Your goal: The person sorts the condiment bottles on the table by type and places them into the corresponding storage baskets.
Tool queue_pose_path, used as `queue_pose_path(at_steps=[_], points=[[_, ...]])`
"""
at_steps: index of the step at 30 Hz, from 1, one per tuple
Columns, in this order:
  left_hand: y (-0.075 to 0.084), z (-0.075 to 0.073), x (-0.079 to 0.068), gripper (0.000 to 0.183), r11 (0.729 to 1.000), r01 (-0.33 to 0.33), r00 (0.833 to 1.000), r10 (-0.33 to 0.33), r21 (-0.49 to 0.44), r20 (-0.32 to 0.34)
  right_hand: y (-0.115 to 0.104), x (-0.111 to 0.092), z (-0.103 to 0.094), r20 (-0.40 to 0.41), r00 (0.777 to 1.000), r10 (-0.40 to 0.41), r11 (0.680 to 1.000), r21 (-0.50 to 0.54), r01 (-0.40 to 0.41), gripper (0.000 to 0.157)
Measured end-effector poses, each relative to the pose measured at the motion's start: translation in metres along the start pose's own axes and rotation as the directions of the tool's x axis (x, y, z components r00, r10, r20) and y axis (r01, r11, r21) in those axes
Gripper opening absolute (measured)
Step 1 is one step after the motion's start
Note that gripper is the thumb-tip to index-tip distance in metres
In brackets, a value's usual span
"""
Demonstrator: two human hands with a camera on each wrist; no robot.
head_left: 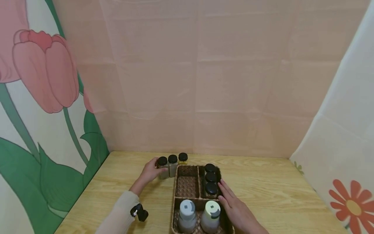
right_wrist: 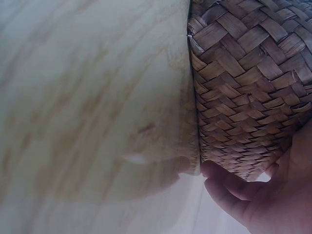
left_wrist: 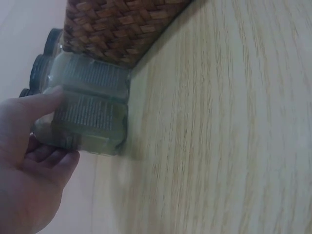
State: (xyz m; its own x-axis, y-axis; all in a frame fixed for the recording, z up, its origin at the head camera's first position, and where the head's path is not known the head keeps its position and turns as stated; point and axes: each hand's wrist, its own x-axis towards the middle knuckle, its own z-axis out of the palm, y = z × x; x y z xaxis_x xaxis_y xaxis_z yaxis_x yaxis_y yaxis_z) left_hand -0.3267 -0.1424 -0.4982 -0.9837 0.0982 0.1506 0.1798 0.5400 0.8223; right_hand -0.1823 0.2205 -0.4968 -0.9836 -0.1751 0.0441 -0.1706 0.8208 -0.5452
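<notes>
At the back left of the table, my left hand (head_left: pixel 149 172) holds a glass spice jar (left_wrist: pixel 90 119) with a black lid, its thumb on one side and fingers on the other. A second spice jar (head_left: pixel 173 165) stands right against it, and a third jar (head_left: pixel 183 158) with yellow contents is just behind. These jars line up beside the woven basket (head_left: pixel 187 187). Along the basket's right wall lies my right hand (head_left: pixel 238 208), its fingers extended and touching the weave (right_wrist: pixel 248 73). Black-lidded jars (head_left: pixel 211 177) fill the basket's rear right compartment.
Two bottles stand in the basket's front compartment, one with a white cap (head_left: pixel 187 208), one with a pale yellow-green cap (head_left: pixel 212 208). The wooden table (head_left: pixel 271 188) meets a pink cloth backdrop (head_left: pixel 198 97). Printed floral cloths hang at both sides.
</notes>
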Motion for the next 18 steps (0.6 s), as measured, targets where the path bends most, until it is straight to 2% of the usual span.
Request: queue_pose_path(at_steps=[5, 13, 18], points=[[-0.001, -0.004, -0.003, 0.054, 1.000, -0.002, 0.999, 0.001, -0.008, -0.033, -0.001, 0.000, 0.001, 0.005, 1.000, 0.005, 1.000, 0.002, -0.005, 0.065], [0.006, -0.021, -0.007, 0.056, 0.999, 0.030, 0.998, -0.031, -0.008, -0.054, -0.002, -0.001, 0.001, -0.006, 1.000, 0.000, 1.000, 0.001, 0.000, 0.063], [0.014, -0.029, -0.011, 0.055, 1.000, 0.000, 0.998, -0.001, -0.007, -0.069, -0.002, 0.001, 0.000, -0.005, 1.000, 0.005, 1.000, -0.003, -0.005, 0.064]])
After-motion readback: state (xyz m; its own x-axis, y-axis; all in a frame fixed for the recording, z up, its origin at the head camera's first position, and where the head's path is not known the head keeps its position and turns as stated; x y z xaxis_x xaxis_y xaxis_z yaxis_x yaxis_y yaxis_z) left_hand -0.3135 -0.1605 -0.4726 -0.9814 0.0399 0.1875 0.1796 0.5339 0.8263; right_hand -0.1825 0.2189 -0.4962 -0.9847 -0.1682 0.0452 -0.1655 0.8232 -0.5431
